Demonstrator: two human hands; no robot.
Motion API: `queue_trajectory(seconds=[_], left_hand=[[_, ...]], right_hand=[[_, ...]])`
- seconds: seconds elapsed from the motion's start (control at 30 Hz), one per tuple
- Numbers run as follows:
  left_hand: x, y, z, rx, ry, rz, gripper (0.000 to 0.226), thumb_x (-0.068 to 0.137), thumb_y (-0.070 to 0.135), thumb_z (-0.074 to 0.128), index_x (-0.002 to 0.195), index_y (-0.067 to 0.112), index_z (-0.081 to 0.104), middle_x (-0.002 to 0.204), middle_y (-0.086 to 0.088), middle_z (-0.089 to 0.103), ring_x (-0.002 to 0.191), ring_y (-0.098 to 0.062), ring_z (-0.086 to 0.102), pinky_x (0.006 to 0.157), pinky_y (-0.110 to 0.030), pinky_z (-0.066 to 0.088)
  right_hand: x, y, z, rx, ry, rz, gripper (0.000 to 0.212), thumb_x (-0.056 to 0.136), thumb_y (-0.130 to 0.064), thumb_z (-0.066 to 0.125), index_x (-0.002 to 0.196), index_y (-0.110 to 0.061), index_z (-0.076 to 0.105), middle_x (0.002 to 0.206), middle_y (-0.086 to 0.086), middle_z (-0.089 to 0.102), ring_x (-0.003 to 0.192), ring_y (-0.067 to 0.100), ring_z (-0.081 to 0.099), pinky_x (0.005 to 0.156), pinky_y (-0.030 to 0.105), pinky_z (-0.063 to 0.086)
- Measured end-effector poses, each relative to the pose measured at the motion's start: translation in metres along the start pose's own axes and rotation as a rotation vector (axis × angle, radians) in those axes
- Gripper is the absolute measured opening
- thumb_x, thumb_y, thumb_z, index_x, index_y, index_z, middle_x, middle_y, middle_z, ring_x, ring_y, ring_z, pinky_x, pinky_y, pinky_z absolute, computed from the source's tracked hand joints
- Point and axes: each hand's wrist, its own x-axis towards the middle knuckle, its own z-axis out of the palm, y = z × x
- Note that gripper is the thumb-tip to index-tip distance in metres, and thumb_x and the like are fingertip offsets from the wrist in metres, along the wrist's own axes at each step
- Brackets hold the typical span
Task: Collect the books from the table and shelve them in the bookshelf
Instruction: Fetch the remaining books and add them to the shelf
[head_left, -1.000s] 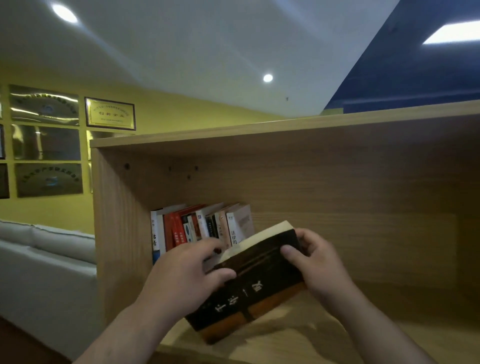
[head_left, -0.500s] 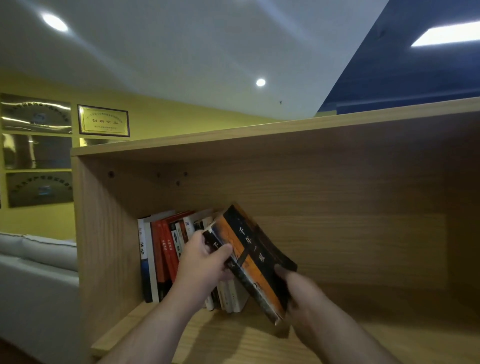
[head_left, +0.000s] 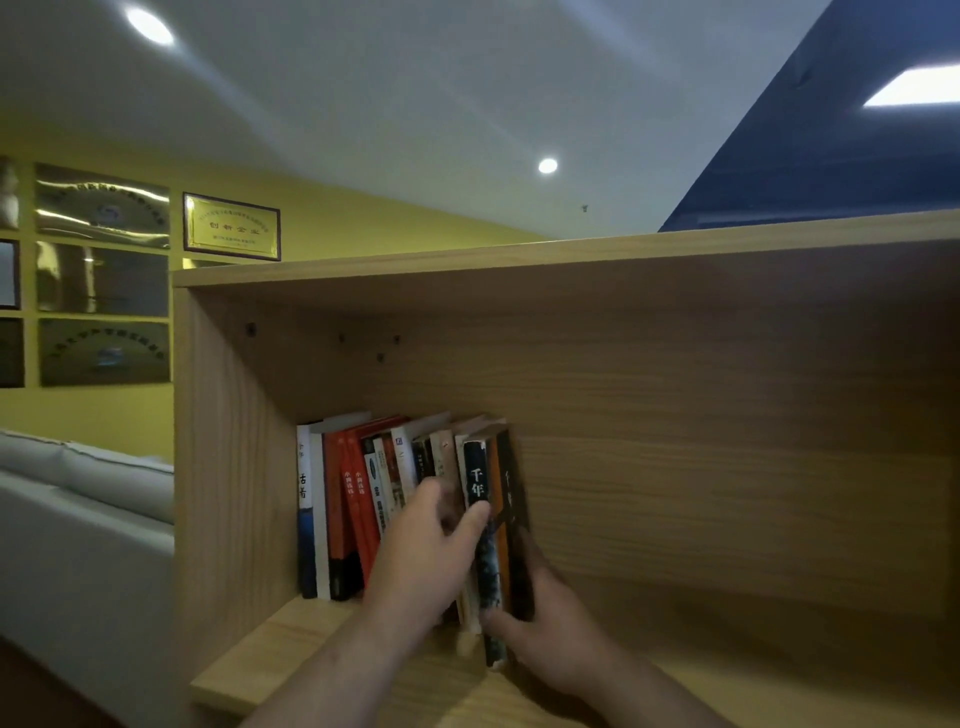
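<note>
A black and orange book (head_left: 493, 525) stands upright at the right end of a row of books (head_left: 374, 499) on the wooden bookshelf (head_left: 727, 467). My left hand (head_left: 431, 556) holds its spine from the left, thumb on the spine. My right hand (head_left: 545, 634) grips its lower edge and right cover. Both hands are blurred.
Right of the book the shelf board (head_left: 779, 675) runs on bare wood. The shelf's left side panel (head_left: 234, 467) stands close to the row. A grey sofa (head_left: 78, 519) and framed plaques (head_left: 231, 226) on a yellow wall lie to the left.
The black and orange book went from flat in both hands, to tilted, to upright against the end of the row. Both hands moved with it towards the row.
</note>
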Motion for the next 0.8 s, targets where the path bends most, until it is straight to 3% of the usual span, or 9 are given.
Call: queue_trajectory(seconds=[0.07,0.13,0.23,0.33,0.53,0.7,0.8], left_hand=[[-0.012,-0.036,-0.011,0.231,0.038,0.017,0.003,0.093,0.04,0.056,0.094,0.04,0.053,0.091,0.014,0.063,0.082,0.0,0.062,0.065,-0.019,0.054],[-0.017,-0.076,-0.02,0.532,0.001,0.037,0.012,0.088,0.047,0.056,0.098,0.041,0.053,0.097,0.019,0.056,0.093,-0.001,0.056,0.078,-0.021,0.054],[-0.016,-0.1,-0.024,0.603,-0.114,-0.061,0.037,0.08,0.054,0.053,0.111,0.036,0.05,0.111,0.01,0.049,0.112,-0.011,0.045,0.097,-0.029,0.046],[-0.013,-0.101,-0.021,0.533,-0.259,-0.176,0.034,0.075,0.053,0.054,0.103,0.034,0.046,0.102,0.012,0.047,0.104,-0.012,0.046,0.093,-0.031,0.044],[-0.006,-0.108,-0.02,0.357,-0.115,-0.251,0.024,0.082,0.041,0.06,0.101,0.034,0.047,0.102,0.012,0.046,0.098,-0.009,0.051,0.094,-0.032,0.049],[0.037,-0.086,-0.058,0.384,0.223,-0.033,0.049,0.087,0.028,0.061,0.129,0.035,0.036,0.107,0.008,0.054,0.086,-0.008,0.063,0.075,-0.033,0.059],[0.077,-0.069,-0.09,0.522,0.145,-0.127,0.068,0.091,0.028,0.055,0.147,0.036,0.019,0.1,0.004,0.065,0.074,-0.014,0.062,0.062,-0.029,0.051]], right_hand=[[0.003,-0.003,-0.002,-0.002,0.011,0.024,0.084,0.085,-0.034,0.075,0.133,-0.068,0.015,0.118,-0.025,0.055,0.113,-0.001,0.055,0.1,0.027,0.047],[0.009,-0.003,-0.002,-0.032,0.032,0.038,0.085,0.081,-0.037,0.078,0.137,-0.065,0.02,0.129,-0.021,0.055,0.119,0.004,0.055,0.105,0.036,0.049],[0.016,-0.001,-0.003,-0.031,0.02,0.045,0.09,0.083,-0.035,0.076,0.144,-0.061,0.015,0.139,-0.017,0.052,0.122,0.006,0.053,0.11,0.04,0.045],[0.023,0.004,-0.004,-0.016,0.014,0.036,0.09,0.09,-0.032,0.071,0.151,-0.057,0.008,0.147,-0.012,0.049,0.119,0.004,0.049,0.11,0.037,0.043],[0.028,0.018,0.004,-0.051,0.045,0.016,0.083,0.099,-0.036,0.058,0.156,-0.05,-0.001,0.157,-0.012,0.041,0.142,0.014,0.042,0.116,0.039,0.034],[0.031,0.024,0.003,-0.008,0.069,0.008,0.083,0.097,-0.038,0.061,0.155,-0.051,0.003,0.158,-0.011,0.038,0.143,0.016,0.04,0.117,0.043,0.032],[0.034,0.031,0.003,-0.003,0.084,0.013,0.083,0.094,-0.041,0.064,0.152,-0.057,0.007,0.156,-0.013,0.042,0.141,0.017,0.044,0.116,0.046,0.036]])
